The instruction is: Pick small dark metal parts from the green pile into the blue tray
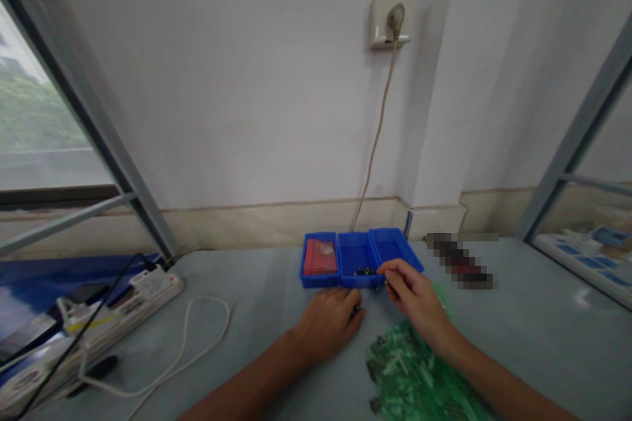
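My left hand [330,325] rests on the table in front of the blue bins, fingers curled round small dark parts [354,310] that show between thumb and forefinger. Just right of it, my right hand [413,294] is closed in a pinch at the front of the bins, on a small dark piece too tiny to name. The middle blue bin [356,250] holds several small black and silvery parts [365,271]. Red plastic bags [320,256] lie in the left blue bin [302,270]. The right blue bin [395,247] is partly hidden behind my right hand.
Below my right forearm lies a green plastic bag [415,375] of small parts. A power strip [143,302] and a looped white cable [185,322] are on the left. A blurred-out dark object [461,263] lies at the right. A wall socket [380,20] feeds a hanging cord.
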Demonstrator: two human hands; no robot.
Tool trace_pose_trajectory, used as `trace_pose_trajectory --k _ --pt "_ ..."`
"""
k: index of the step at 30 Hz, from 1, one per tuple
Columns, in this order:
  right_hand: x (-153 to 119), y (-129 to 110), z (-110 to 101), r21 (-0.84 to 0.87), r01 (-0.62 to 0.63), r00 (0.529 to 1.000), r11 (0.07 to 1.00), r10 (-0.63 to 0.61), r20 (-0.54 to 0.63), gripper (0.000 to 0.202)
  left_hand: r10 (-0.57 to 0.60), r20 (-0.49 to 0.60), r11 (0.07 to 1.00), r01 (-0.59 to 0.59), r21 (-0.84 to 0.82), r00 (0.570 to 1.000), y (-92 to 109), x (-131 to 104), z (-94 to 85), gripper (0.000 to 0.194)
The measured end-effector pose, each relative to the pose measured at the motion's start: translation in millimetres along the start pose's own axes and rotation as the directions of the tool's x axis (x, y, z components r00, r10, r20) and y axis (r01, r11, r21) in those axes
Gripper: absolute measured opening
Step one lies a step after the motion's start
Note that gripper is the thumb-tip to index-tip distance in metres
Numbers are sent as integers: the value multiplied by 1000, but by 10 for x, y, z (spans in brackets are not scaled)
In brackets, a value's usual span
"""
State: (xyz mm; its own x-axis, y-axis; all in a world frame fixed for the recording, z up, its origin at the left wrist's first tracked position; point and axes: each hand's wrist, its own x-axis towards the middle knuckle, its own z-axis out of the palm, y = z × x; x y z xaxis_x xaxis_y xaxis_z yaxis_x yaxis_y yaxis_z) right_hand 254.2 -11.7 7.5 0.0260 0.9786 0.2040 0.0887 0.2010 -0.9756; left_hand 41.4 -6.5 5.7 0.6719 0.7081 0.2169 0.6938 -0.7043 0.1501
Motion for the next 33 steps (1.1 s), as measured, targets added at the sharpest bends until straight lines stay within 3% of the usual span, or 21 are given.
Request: trace_pose_trajectory --k 9,19,33 --pt "-1 21 8 -45 23 999 999 -22 23 30 2 -1 1000 -2 -4 1000 7 -1 -5 8" --pt "0 -47 13 56 -1 1000 998 3 -28 31 5 7 1000 -5 -5 1000 0 2 -9 8" --pt "12 3 -3 -57 60 995 997 -65 -81 29 11 4 1000 -11 -4 1000 -5 -2 -7 8"
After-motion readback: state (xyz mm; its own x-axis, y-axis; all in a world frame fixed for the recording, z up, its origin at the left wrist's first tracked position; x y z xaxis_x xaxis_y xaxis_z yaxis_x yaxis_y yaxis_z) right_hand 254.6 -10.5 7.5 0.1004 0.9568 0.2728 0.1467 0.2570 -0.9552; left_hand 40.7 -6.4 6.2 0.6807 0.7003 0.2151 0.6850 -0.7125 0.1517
